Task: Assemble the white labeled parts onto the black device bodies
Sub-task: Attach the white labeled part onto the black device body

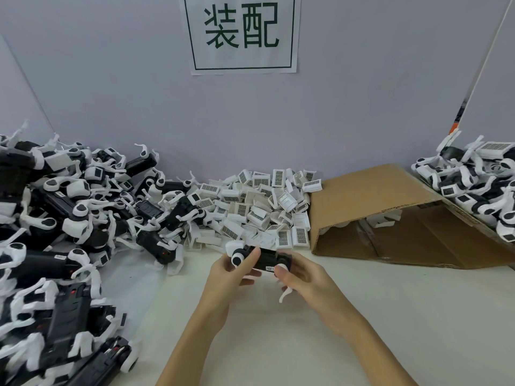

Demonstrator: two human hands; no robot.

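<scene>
We grip the black plastic device body [264,260] — left hand [234,271], right hand [299,274] — long axis crosswise; white labeled parts [259,210] straight ahead.

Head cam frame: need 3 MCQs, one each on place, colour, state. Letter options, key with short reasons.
1. Where is the pile of white labeled parts?
A. inside the cardboard box
B. against the wall, beyond the hands
C. on the floor

2. What colour are the sign characters?
A. red
B. dark green
C. blue

3. The black device body is:
A. lying alone on the table
B. in the box
C. held by both hands

Key: B, the pile sits at the wall's foot; B, green strokes on white paper; C, left hand and right hand grip it.
</scene>
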